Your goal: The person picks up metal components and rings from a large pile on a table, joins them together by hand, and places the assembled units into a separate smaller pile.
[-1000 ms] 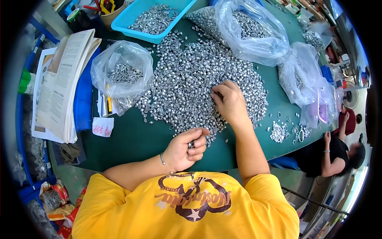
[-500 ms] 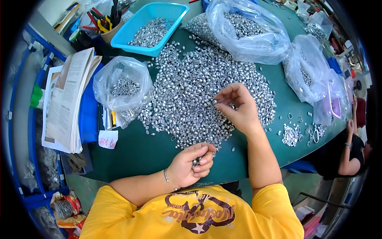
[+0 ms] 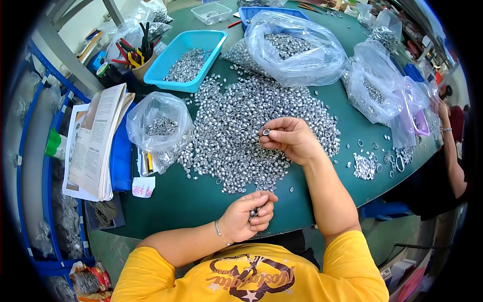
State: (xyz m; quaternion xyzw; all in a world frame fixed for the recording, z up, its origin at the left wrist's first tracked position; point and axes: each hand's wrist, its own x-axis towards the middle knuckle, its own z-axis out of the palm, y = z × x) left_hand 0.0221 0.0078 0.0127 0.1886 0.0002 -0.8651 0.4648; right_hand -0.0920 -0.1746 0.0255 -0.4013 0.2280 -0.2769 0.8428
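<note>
- Pinching one small silver-grey, hollow, oval metal-looking piece (image 3: 266, 132) between thumb and index finger, the right hand (image 3: 293, 139) hovers above the middle of the pile, its other fingers curled under.
- The left hand (image 3: 246, 216) is curled palm-inward around several small shiny grey pieces (image 3: 254, 213), which show between its bent fingers; how many it grasps cannot be told. It rests just beyond the near edge of the pile, a thin silver-coloured bangle (image 3: 218, 228) on its wrist.
- A wide, loose pile of silver-grey oval pieces (image 3: 226, 136) spreads across the dark green tabletop (image 3: 161, 216), with a few strays around its rim.
- Behind the pile, a turquoise rectangular plastic basket (image 3: 173, 86) holds more such pieces; to its right sits a large clear plastic bag (image 3: 322, 68), also filled with them.
- At the pile's left side, a smaller clear plastic bag (image 3: 138, 123) with a rolled-out mouth contains grey pieces.
- Left of that bag, a thick stack of printed paper pages (image 3: 93, 146) leans against a bright blue plastic bin (image 3: 122, 163); a small white paper slip (image 3: 143, 186) lies near.
- To the right, well apart from the hands, lies a small cluster of pale silvery bits (image 3: 366, 166), with larger rings beside it.
- At the far right, another person's bare forearm (image 3: 454, 153) shows.
</note>
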